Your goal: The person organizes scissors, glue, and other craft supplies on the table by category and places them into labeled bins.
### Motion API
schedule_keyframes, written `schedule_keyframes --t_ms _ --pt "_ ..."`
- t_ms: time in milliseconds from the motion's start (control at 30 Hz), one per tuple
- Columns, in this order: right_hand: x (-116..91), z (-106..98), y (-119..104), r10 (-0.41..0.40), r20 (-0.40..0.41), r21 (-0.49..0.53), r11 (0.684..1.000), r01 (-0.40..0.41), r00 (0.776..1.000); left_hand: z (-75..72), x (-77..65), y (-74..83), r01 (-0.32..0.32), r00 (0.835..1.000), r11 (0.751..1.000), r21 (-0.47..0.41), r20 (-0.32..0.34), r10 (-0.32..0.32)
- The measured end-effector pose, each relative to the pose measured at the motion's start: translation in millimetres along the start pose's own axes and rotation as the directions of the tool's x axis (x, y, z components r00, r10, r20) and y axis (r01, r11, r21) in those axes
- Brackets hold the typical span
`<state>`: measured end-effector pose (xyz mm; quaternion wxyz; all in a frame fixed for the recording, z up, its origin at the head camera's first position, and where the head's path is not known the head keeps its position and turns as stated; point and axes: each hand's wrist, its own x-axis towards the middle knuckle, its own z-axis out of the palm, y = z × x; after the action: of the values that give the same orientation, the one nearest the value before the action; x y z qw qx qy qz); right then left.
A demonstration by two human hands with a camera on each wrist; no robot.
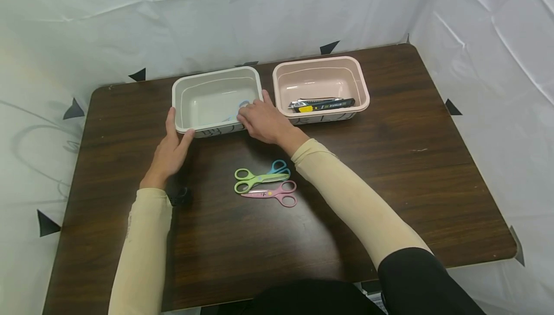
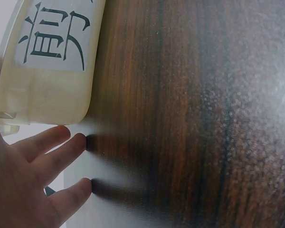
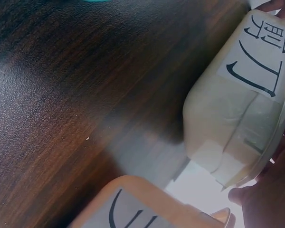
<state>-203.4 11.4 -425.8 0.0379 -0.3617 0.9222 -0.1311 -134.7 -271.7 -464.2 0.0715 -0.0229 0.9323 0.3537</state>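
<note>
A pale grey-white plastic bin (image 1: 216, 127) stands at the back of the table with blue-handled scissors (image 1: 243, 105) inside, partly hidden by the right hand. My left hand (image 1: 166, 156) rests at its front left corner, thumb at the front rim and straight fingers along the side; in the left wrist view those fingers (image 2: 57, 159) are spread beside the bin's end. Bent over the front right corner, my right hand (image 1: 266, 120) grips the rim. Nearer me lie green scissors (image 1: 259, 179), pink scissors (image 1: 277, 194) and another blue-handled pair (image 1: 281, 167), overlapping in a pile.
To the right stands a pink bin (image 1: 320, 62) with several utility knives (image 1: 324, 105) in it. Both bins carry labels with black characters on their fronts. The dark wooden table (image 1: 411, 161) meets white sheeting (image 1: 281, 12) at the back and sides.
</note>
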Motion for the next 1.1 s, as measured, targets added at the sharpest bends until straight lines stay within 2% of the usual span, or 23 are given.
schedule_keyframes --t_ms 400,667,767,867,1000,1100 --pt "-3 -1 -1 0.014 -0.010 -0.022 1.000 -0.014 1.000 0.1 0.9 -1.9 -0.015 1.000 1.000 -0.005 -0.009 0.015" --pt "-6 -1 1 -0.005 -0.052 -0.016 1.000 0.004 0.999 1.2 1.8 -0.7 -0.008 1.000 1.000 -0.008 0.004 0.008" --pt "-9 -1 1 -0.035 -0.105 -0.007 0.999 0.034 0.994 1.4 1.8 -0.2 -0.006 1.000 1.000 -0.007 0.004 0.006" --pt "-11 -3 -1 -0.080 -0.208 -0.013 0.997 0.079 0.975 1.5 1.3 -0.1 -0.007 1.000 1.000 -0.009 0.004 0.007" --pt "-18 -9 -6 -0.135 -0.351 -0.011 0.990 0.140 0.926 1.2 0.6 0.7 -0.011 1.000 1.000 -0.009 -0.001 0.011" --pt "-24 -14 -11 -0.162 -0.420 0.014 0.983 0.185 0.893 0.7 0.1 1.5 -0.011 1.000 1.000 -0.010 -0.005 0.011"
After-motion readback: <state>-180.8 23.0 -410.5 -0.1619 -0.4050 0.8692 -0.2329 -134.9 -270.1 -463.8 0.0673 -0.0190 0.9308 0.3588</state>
